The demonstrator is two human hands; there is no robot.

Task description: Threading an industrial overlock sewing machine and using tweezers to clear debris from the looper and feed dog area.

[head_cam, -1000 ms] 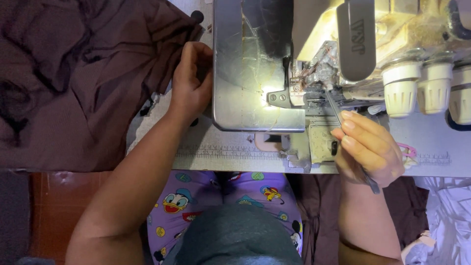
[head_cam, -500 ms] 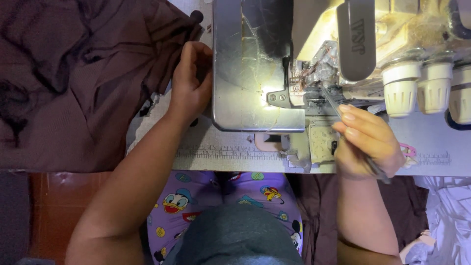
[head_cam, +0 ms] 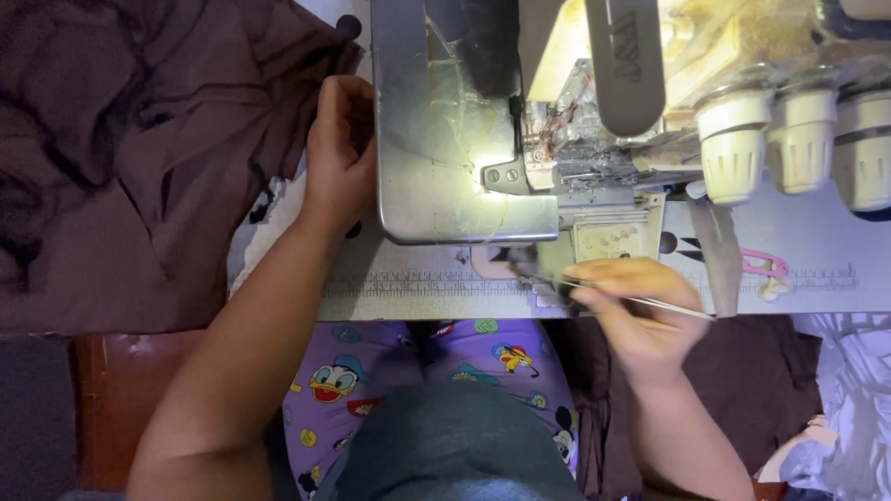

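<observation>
A cream overlock sewing machine [head_cam: 650,83] stands on a white table [head_cam: 418,278], with a shiny metal bed plate [head_cam: 436,139] lit by its lamp. My left hand [head_cam: 341,158] rests on the plate's left edge, fingers curled against it beside dark maroon fabric [head_cam: 130,158]. My right hand [head_cam: 636,311] is low at the table's front edge, below the machine's front, pinching thin metal tweezers [head_cam: 650,301] whose tip points left toward a small dark scrap [head_cam: 510,255].
Three cream tension knobs [head_cam: 798,139] line the machine's right side. A pink thread snip [head_cam: 766,264] lies on the table at right. A printed ruler strip [head_cam: 408,283] runs along the table front. More dark fabric [head_cam: 770,390] hangs at lower right.
My right hand has dropped from the needle area down and left to the table's front edge, with the tweezers now lying nearly level. My left hand has stayed on the plate.
</observation>
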